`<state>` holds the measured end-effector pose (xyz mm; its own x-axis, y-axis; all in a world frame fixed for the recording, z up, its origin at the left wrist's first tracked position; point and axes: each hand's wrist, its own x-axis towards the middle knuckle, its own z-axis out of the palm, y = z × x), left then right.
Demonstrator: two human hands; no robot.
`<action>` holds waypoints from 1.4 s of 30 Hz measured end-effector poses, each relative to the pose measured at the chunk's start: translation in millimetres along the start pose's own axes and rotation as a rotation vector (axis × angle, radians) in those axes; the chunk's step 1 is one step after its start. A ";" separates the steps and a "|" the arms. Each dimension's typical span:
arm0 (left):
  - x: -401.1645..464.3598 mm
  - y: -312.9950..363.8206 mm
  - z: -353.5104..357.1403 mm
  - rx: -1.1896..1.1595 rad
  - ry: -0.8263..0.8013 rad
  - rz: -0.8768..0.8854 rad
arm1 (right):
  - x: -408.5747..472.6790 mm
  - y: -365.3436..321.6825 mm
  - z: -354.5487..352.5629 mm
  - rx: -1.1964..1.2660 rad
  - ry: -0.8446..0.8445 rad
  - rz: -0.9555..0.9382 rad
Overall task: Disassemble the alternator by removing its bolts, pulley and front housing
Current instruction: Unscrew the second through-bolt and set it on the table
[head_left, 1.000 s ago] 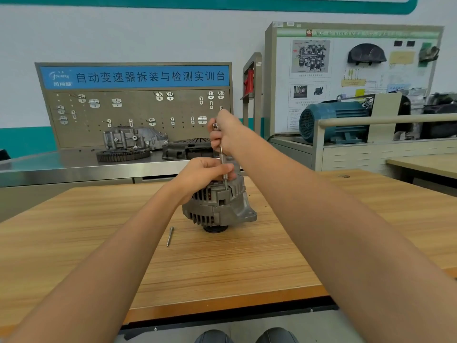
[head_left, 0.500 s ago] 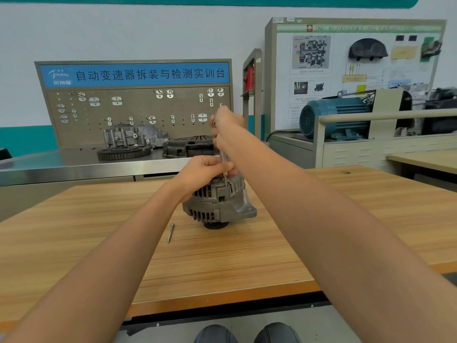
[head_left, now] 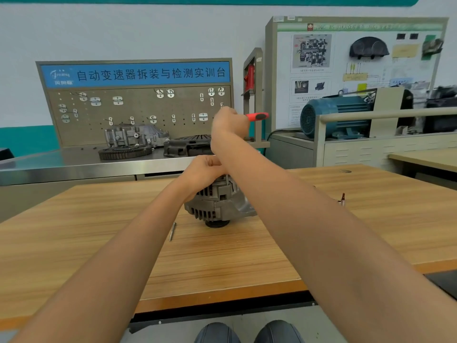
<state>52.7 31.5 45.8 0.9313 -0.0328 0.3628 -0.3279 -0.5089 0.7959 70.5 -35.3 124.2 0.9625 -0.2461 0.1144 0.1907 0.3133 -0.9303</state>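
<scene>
The alternator stands pulley-down on the counter. The left hand is curled on its top; the right hand clamps a red-handled driver above. Best keep the shaft vertical and the housing steadied. One bolt lies just left of the alternator.

Alternator: top hidden under the left hand; right flank, at 3 o'clock, covered by the right forearm.
Pulley: only a dark rim shows beneath the housing.
Tool shaft: a short sliver seen between hand and forearm; its tip and the bolt it meets are concealed.
Red handle: one end lost inside the right hand.
Small tool: at 3 o'clock of the alternator, mostly behind the forearm, too small to identify.
Shoes: cut by the bottom edge, 6 o'clock.
Wall chart: print too blurred to read.
</scene>
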 end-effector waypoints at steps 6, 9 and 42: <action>1.0 2.2 -1.8 -0.052 -0.079 -0.030 | 22.3 -11.6 -16.2 0.007 -0.578 0.286; 0.6 2.4 -2.4 -0.059 -0.095 -0.028 | 26.8 -13.2 -21.8 -0.012 -0.693 0.322; -0.5 2.5 6.7 -0.005 0.082 0.030 | 7.2 3.9 5.2 0.100 0.038 -0.044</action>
<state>52.5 24.5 44.3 0.9050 0.0223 0.4249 -0.3568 -0.5045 0.7862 79.2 -31.1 123.2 0.9452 -0.2954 0.1390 0.2525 0.3914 -0.8849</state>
